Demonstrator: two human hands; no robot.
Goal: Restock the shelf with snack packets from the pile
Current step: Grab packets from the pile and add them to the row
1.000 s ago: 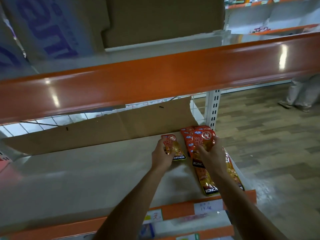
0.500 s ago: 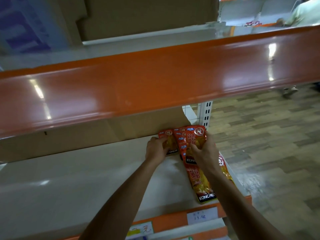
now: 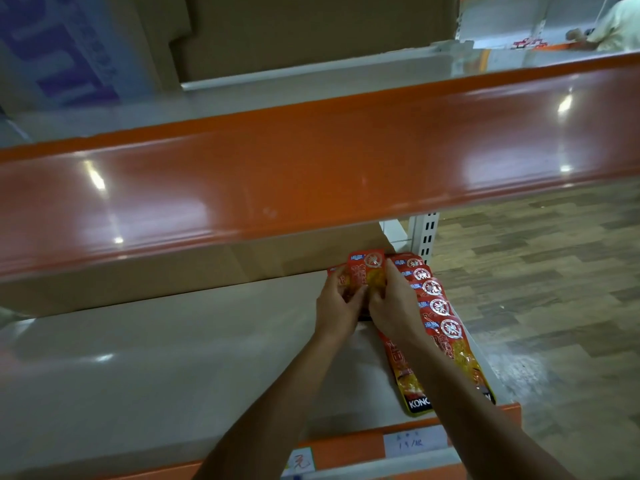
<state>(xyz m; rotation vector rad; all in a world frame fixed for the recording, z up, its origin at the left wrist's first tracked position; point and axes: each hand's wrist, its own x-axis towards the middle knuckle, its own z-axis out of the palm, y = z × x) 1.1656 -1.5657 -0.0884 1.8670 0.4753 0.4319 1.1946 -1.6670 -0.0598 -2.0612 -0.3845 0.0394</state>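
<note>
Placing step: left hand (image 3: 334,308) and right hand (image 3: 393,306), fingers curled, share a pinching grip on one snack packet (image 3: 367,271), upright near the shelf (image 3: 173,358) back. Fanned row (image 3: 441,329) lies just right of grip. Next, probably: seat it, release.

Shop aisle, viewed from above. A glossy orange rail (image 3: 311,174) fronting the upper shelf crosses the view from left to right and carries several bright reflections. Below it lies the beige lower shelf (image 3: 156,358), backed by a brown cardboard sheet (image 3: 156,271); its near edge is an orange strip bearing paper price labels (image 3: 412,443). A white slotted upright (image 3: 426,233) stands at the right end. Wood-pattern floor (image 3: 554,289) fills the right. Cardboard boxes (image 3: 311,29) occupy the upper shelf; further shelving (image 3: 502,26) stands far right.
</note>
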